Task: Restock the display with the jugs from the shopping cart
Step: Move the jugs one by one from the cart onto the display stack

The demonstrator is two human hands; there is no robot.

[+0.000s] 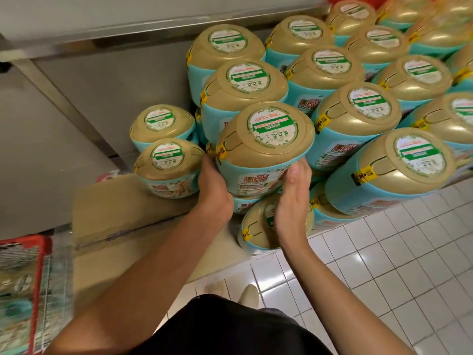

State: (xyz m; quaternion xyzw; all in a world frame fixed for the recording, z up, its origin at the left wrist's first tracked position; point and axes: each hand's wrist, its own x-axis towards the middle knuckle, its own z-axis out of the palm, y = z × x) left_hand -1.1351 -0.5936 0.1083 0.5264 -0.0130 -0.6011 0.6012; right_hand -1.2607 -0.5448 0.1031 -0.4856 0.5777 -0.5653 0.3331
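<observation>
White floor tiles (384,252) run along the front of a stacked display (358,111) of teal jugs with gold lids, which fills the upper right of the frame. At the centre a person holds one jug (266,139) between flat palms. The left hand (213,190) presses its left side and the right hand (291,198), fingers straight, presses its right.

The jug tilts forward at the stack's front left corner, above a lower jug (258,226); whether it rests there I cannot tell. It likely needs levelling and squaring with its neighbours before the palms ease off, or it could slide.

Brown cardboard (115,201) covers the low platform at centre left and carries two more jugs (169,162). Grey metal panels (76,111) back the upper left. The red shopping cart (38,252), lower left, holds blurred jugs.
</observation>
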